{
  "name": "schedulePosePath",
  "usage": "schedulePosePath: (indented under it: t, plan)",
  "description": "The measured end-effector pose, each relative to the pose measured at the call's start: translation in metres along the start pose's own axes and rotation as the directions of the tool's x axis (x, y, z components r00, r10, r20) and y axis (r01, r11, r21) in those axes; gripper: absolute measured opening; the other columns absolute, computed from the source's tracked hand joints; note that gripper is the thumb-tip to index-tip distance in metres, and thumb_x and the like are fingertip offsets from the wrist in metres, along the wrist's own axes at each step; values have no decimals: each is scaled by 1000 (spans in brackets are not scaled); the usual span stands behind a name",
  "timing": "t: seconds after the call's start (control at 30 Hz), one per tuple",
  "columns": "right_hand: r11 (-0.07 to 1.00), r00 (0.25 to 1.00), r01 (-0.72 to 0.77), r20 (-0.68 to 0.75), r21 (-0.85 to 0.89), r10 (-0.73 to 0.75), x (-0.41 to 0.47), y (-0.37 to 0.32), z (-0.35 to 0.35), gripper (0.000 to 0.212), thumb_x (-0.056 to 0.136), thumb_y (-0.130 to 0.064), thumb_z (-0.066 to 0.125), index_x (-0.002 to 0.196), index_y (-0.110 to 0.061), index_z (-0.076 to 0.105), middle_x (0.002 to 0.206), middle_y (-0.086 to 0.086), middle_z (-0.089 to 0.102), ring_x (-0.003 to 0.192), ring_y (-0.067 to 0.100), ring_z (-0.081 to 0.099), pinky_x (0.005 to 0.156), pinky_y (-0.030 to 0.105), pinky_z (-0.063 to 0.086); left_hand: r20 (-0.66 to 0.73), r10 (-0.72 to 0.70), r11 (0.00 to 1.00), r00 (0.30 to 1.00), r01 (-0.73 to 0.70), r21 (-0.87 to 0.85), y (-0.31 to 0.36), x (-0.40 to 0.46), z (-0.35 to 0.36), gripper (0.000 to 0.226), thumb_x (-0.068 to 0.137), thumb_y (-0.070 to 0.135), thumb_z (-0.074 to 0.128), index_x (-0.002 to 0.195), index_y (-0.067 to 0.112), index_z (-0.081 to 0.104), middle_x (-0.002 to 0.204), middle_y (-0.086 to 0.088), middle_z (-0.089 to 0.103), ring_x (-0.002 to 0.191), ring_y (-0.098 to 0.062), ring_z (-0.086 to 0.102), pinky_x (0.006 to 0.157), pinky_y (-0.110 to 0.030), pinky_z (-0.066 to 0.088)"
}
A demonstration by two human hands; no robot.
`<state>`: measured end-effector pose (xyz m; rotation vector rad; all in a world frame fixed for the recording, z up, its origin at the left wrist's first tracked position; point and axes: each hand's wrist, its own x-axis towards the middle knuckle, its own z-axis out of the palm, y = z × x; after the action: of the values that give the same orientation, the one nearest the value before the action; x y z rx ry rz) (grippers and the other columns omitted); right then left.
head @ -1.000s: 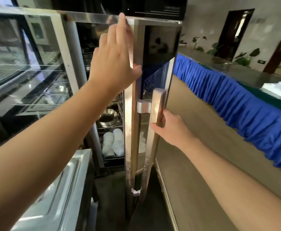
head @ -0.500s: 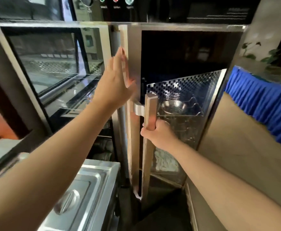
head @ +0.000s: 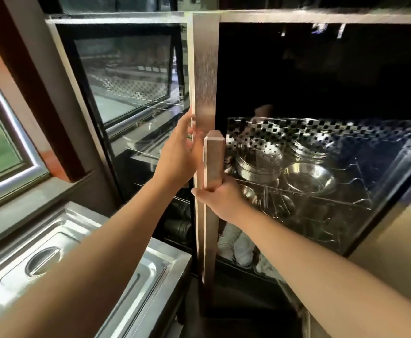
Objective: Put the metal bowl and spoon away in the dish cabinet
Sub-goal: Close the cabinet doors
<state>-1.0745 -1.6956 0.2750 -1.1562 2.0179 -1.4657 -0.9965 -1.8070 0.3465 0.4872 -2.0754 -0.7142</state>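
Observation:
The dish cabinet's right glass door (head: 204,81) stands nearly flush with the cabinet front. My right hand (head: 220,196) grips its long vertical metal handle (head: 213,167). My left hand (head: 178,152) lies flat, fingers apart, against the door's left edge. Behind the dark glass a metal bowl (head: 309,178) sits on a wire rack (head: 345,203), beside stacks of metal bowls (head: 258,164). Utensils lie on the rack below, but I cannot make out a spoon for certain.
The cabinet's left glass door (head: 131,76) is closed, with shelves behind it. A steel lidded tray (head: 53,259) stands at the lower left, close under my left arm. A window (head: 2,147) is at far left. White dishes (head: 238,245) sit low in the cabinet.
The right door has swung from wide open to almost closed, with both hands staying on it. My view has turned left to face the cabinet front.

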Motion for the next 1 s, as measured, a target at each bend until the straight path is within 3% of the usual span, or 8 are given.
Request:
schedulePosePath:
  t: [0.07,0.17,0.23,0.33,0.43,0.67,0.8,1.0]
  plan:
    - [1000,999,13,-50,19,-12,15,4,6,29,78,-37,73,56,-49,59,47,-21,54,48,2,51,56,23,40,-5,-37,999,999,37,18,-12,9,8,47,97,42,43,143,32,39,106,20,61,83,14,62,70,-22,50]
    - [997,989,36,-145,66,-26,39,10,14,7,69,-44,66,69,-38,62,56,-16,62,56,7,62,56,27,48,22,-30,995,999,28,98,-41,23,20,44,98,38,42,142,33,40,127,4,63,96,-7,66,85,-38,56]
    - [998,982,47,-183,48,-38,54,13,16,21,67,-48,63,75,-28,65,62,-9,68,63,16,69,57,27,52,54,40,980,998,-49,194,-64,29,29,48,99,36,45,146,33,35,140,0,54,112,-16,63,94,-39,54]
    - [998,975,46,-219,40,-36,78,16,19,13,71,-35,66,69,-22,64,57,-12,67,56,11,67,53,20,46,93,115,945,989,-138,298,-99,40,43,64,96,39,53,153,31,24,151,-3,39,134,-23,46,107,-43,44]
    - [998,958,51,-285,46,-36,101,21,19,14,81,-28,70,71,-21,65,65,-13,70,60,4,67,53,17,48,99,76,920,992,-108,376,-127,61,57,72,94,51,46,156,31,14,162,-5,22,150,-27,21,115,-50,29]
    - [994,947,38,-321,101,-4,140,31,13,17,82,-27,79,92,-32,66,77,-26,72,77,-6,69,58,7,50,26,156,830,987,-145,538,-168,117,85,79,96,65,32,159,29,-1,168,-6,-6,153,-32,-11,120,-59,4]
    - [997,927,50,-373,65,-22,159,38,9,19,82,-25,79,98,-19,70,73,-18,71,75,-2,70,64,17,54,-38,226,808,973,-166,565,-183,145,101,80,97,64,30,160,25,-1,167,-9,-6,152,-33,-11,120,-63,2]
    - [985,910,149,-401,81,-105,166,44,14,29,74,-37,68,92,-58,61,78,-26,71,69,3,71,57,18,56,-152,327,823,933,-201,531,-202,157,125,79,98,58,30,158,22,-6,166,-7,-13,152,-37,-10,120,-63,3]
